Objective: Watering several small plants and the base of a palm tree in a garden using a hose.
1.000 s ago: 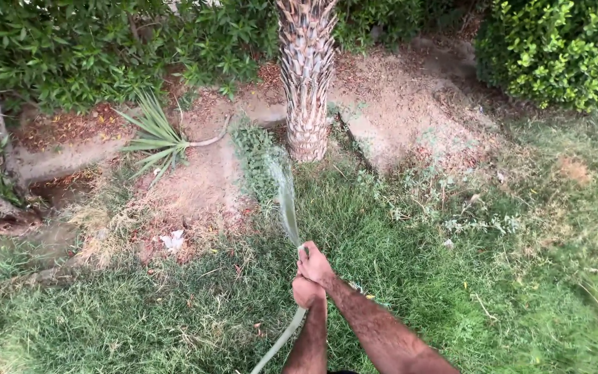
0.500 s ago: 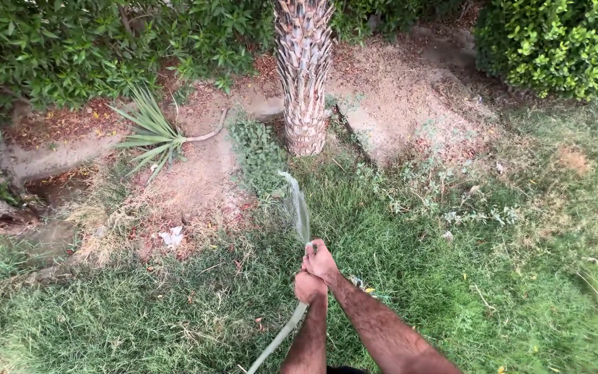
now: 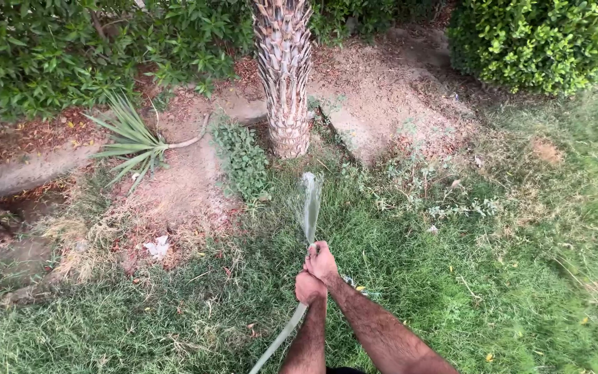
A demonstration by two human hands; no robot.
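From the head camera I look down on a garden strip, reading it from the left edge across. Along the upper left runs a dark green hedge (image 3: 43,48), and below it a spiky pale-green plant (image 3: 131,142) fans over bare, reddish soil (image 3: 188,187). Lower in that patch lies a small white scrap (image 3: 156,246) among dry straw-coloured grass. A low leafy weed clump (image 3: 243,156) stands just left of the rough, scaled palm trunk (image 3: 284,76), which rises out of the top centre of the frame.

At lower centre, I see a pale green hose (image 3: 282,336) climbing from the bottom edge into two bare hands held one ahead of the other. The left hand (image 3: 309,287) has its fingers curled tight around the hose; the right hand (image 3: 322,263), touching it and just ahead, is wrapped around the hose end, its fingers closed there. A stream of water (image 3: 310,204) shoots from that end up the frame and lands on the grass (image 3: 451,298) short of the palm's base.

In the upper right sits a rounded, bright green bush (image 3: 541,41), well apart from the hands, with grass thinning to dry patches beneath it.
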